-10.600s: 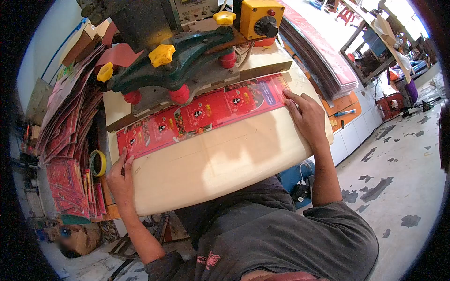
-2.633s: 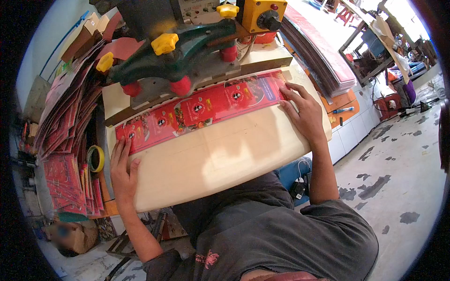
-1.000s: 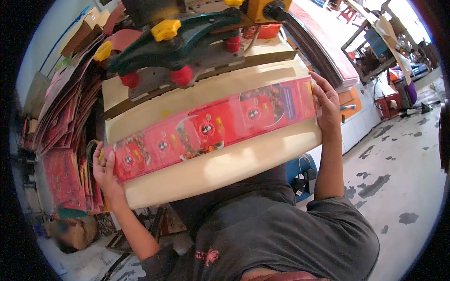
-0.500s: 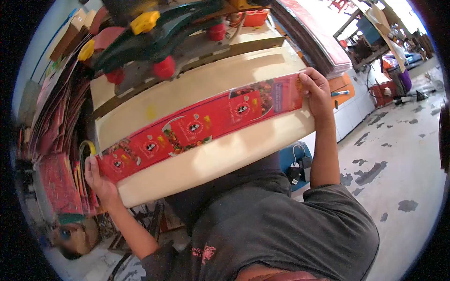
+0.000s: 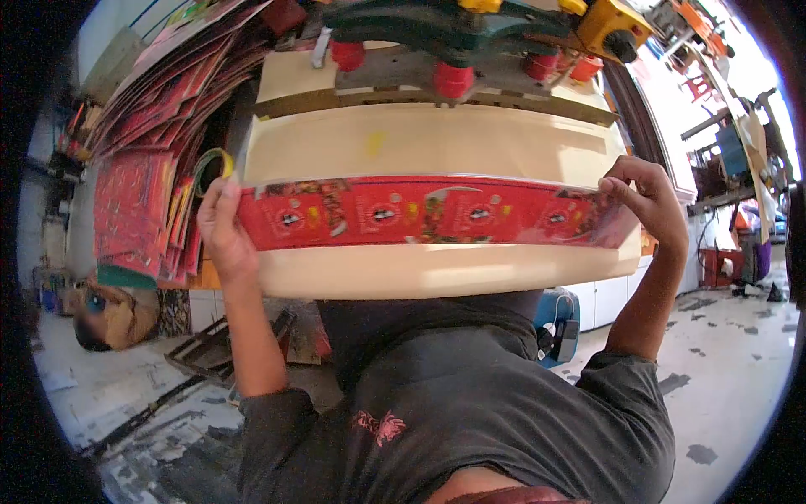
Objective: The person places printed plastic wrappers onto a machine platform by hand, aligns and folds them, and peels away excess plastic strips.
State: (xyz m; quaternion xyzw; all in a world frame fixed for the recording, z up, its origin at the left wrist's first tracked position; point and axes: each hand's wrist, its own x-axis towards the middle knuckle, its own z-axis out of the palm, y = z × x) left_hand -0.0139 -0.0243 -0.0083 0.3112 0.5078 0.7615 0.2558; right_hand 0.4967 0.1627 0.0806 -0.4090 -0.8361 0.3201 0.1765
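Observation:
A long red printed strip [image 5: 403, 212] with food pictures and round logos stretches between my hands, over a cream padded board [image 5: 453, 273]. My left hand [image 5: 228, 233] holds the strip's left end, thumb and fingers closed on it. At the right end my right hand [image 5: 651, 200] pinches the upper corner between thumb and fingers. Behind the board stands a dark green machine arm [image 5: 403, 29] with red feet [image 5: 453, 80] over a metal bar [image 5: 520, 102].
Stacked red printed sheets [image 5: 134, 202] lean at the left beside a yellow tape roll [image 5: 213, 171]. A yellow control box [image 5: 611, 32] with a black knob is at the upper right. At the lower left a person [image 5: 126, 317] is partly visible.
The strip has been lifted off the board's back edge and brought nearer my body. It now lies more level across the view, which has turned toward the left. Both hands still hold its ends.

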